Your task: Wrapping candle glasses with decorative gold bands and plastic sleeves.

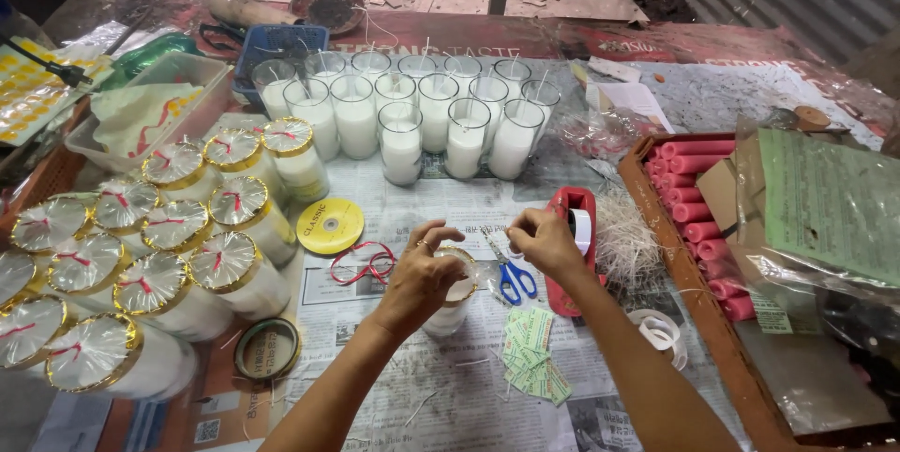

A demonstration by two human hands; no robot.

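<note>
My left hand (419, 276) grips the rim of a glass candle jar (452, 302) filled with white wax, standing on newspaper. My right hand (542, 240) is pinched just to the right of the jar's top, beside a red tape dispenser (574, 227), and seems to hold a small strip of clear tape, too thin to see clearly. Blue-handled scissors (509, 274) lie between the two hands. A loop of red ribbon (361, 263) rests to the left of the jar.
Several unwrapped wax-filled glasses (403, 119) stand at the back. Several wrapped candles with gold rims (150, 255) fill the left. A yellow tape roll (330, 225), green labels (532, 354), a tape ring (267, 349) and a tray of pink rolls (698, 199) lie around.
</note>
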